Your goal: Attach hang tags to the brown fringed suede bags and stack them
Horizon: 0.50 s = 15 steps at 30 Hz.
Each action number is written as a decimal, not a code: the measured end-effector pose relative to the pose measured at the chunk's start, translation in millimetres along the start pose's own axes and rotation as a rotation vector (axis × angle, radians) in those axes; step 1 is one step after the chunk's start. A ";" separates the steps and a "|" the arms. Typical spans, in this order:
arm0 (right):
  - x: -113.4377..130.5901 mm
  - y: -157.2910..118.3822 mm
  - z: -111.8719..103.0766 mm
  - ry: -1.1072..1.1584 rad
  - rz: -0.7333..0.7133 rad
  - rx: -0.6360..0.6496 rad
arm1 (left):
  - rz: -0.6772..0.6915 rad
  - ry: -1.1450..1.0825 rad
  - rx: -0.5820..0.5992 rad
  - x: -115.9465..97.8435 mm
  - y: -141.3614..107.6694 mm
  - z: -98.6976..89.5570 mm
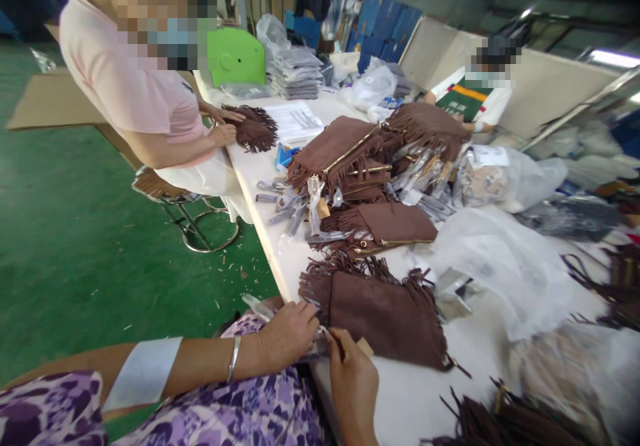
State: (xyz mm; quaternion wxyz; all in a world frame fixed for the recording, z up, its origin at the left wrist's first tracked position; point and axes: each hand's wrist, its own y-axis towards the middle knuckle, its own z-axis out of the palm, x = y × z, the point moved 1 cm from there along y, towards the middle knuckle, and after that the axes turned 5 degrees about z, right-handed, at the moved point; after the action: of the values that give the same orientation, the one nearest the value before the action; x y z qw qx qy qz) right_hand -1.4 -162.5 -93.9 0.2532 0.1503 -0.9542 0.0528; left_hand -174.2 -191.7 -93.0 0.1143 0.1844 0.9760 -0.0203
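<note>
At the near table edge, my left hand [290, 331] is closed on clear plastic wrap [257, 307], which sticks out past its far side. My right hand [353, 369] meets it there, thumb and fingertips pinched on the same wrap. What lies inside the plastic between the fingers is hard to make out. Just beyond both hands a brown fringed bag [387, 316] lies flat, its fringe toward the left and back. A small tan tag [365, 347] shows beside my right fingers.
More brown fringed bags [337, 143] are piled farther along the white table [270, 233]. White plastic bags [500, 259] crowd the right side. One co-worker [145, 93] at left handles a fringed bag; another person [470, 99] is at the far side. A stool [200, 223] stands on the green floor.
</note>
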 end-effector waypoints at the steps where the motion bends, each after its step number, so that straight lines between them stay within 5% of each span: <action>1: 1.9 2.4 1.3 0.009 0.005 0.013 | 0.013 -0.017 0.014 -3.7 0.7 2.1; 5: -3.9 4.4 3.4 0.138 0.053 0.044 | -0.008 -0.255 0.078 -6.9 -0.7 5.2; 11: -8.7 -5.3 -1.7 0.089 -0.005 0.022 | -0.461 -1.033 0.296 10.6 -7.3 -2.3; 15: -1.7 -10.3 -5.2 -0.114 -0.178 -0.009 | -0.568 -1.261 0.333 14.9 -7.8 2.1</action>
State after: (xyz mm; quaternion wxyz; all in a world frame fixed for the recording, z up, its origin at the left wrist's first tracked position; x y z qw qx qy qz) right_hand 5.7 -170.9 -89.9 0.2026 0.2361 -0.9502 0.0173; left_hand -190.1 -193.9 -98.5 0.6179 -0.1091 0.7181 -0.3009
